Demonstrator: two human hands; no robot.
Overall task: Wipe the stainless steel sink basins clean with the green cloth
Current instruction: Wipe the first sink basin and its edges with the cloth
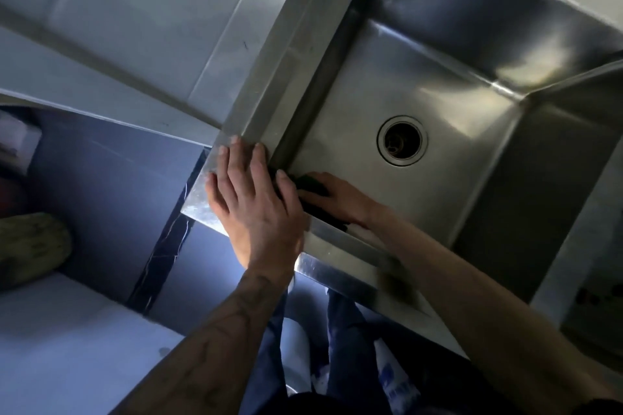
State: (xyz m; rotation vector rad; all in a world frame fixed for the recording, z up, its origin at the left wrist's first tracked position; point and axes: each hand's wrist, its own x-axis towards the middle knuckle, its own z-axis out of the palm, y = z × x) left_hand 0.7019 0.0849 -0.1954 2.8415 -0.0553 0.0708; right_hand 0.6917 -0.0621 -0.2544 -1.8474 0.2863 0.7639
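A stainless steel sink basin (421, 94) fills the upper right, with a round drain (402, 140) in its floor. My left hand (253, 199) lies flat with fingers spread on the basin's near-left corner rim (236, 131). My right hand (337, 197) reaches down inside the basin at that same corner and presses on the dark green cloth (312, 184), which shows only partly between the two hands and under the palm. The cloth sits where the floor meets the near wall.
A pale wall or panel (151, 10) runs along the upper left. Below the rim lies a dark floor (101, 172) with a yellowish object (30, 249) at the left edge. My legs and shoes (337, 364) stand beside the sink front. A second steel surface (590, 263) adjoins on the right.
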